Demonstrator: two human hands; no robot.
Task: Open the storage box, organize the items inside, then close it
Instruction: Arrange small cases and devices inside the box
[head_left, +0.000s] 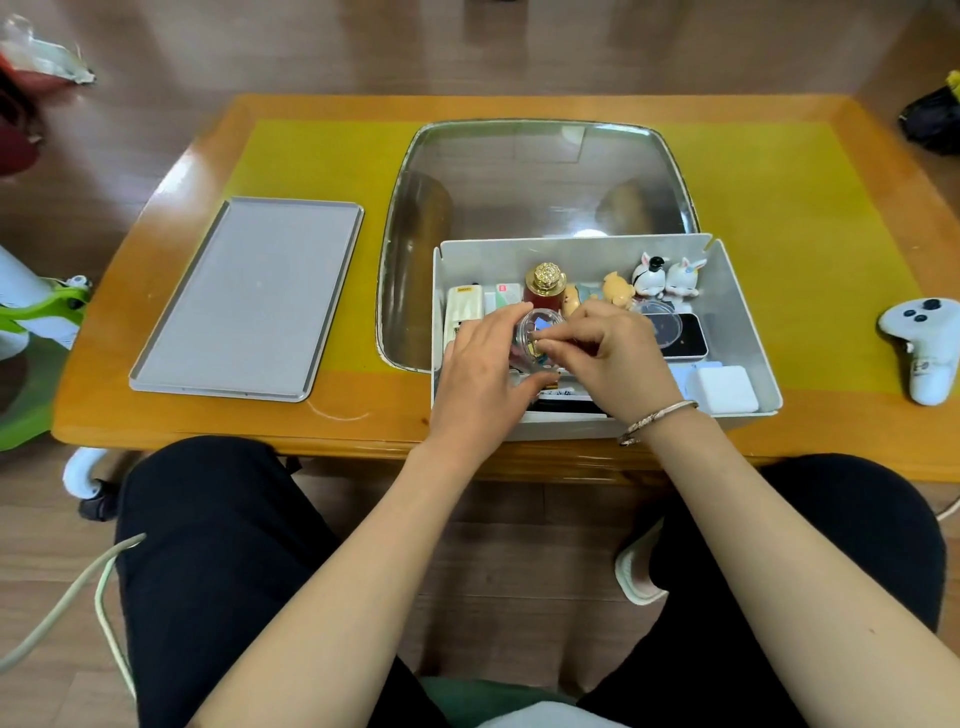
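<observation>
Both hands (545, 353) inside storage box (748, 332)

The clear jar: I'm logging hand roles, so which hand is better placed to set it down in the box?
Left, probably. The left hand wraps the jar from its side and seems to carry it over the box. The right hand only pinches something small at the jar's mouth.

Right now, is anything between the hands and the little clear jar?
No. The left hand already grips the small clear plastic jar and the right hand pinches at its rim, above the open white storage box.
</observation>
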